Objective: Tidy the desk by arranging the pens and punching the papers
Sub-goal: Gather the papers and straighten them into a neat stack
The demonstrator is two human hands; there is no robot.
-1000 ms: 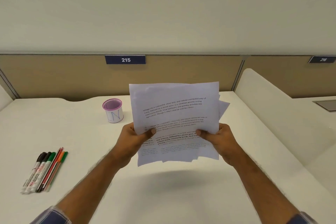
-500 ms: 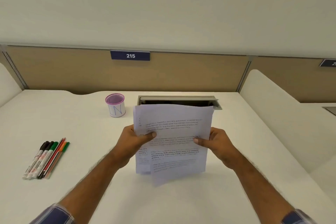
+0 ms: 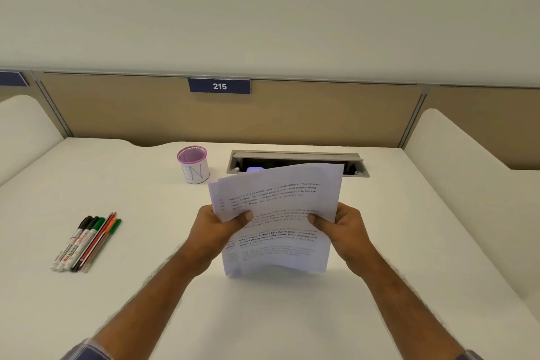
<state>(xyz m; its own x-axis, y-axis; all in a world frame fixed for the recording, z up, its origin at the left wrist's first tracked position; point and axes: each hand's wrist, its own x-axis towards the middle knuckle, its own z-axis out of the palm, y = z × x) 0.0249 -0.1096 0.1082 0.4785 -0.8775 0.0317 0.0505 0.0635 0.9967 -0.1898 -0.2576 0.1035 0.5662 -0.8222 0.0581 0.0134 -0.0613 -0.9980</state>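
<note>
1. Your desk is a white top, closed in at the back by a tan partition that carries a blue plate reading 215, with rounded white dividers at both sides.
2. Set into the desk at the back is a grey cable tray, its flap up; just to its left stands a pen cup with a purple rim.
3. The pens lie side by side on the left part of the desk, well apart from the cup and from your hands.
4. You hold the papers upright before you, their lower edge at or just above the desk; which, you cannot tell.
5. Your left hand grips the stack's left edge, thumb curled over the front sheet.
6. Your right hand grips the right edge the same way, thumb on the printed face.
7. The sheets are unevenly stacked, the edges showing at the top left corner.
</note>
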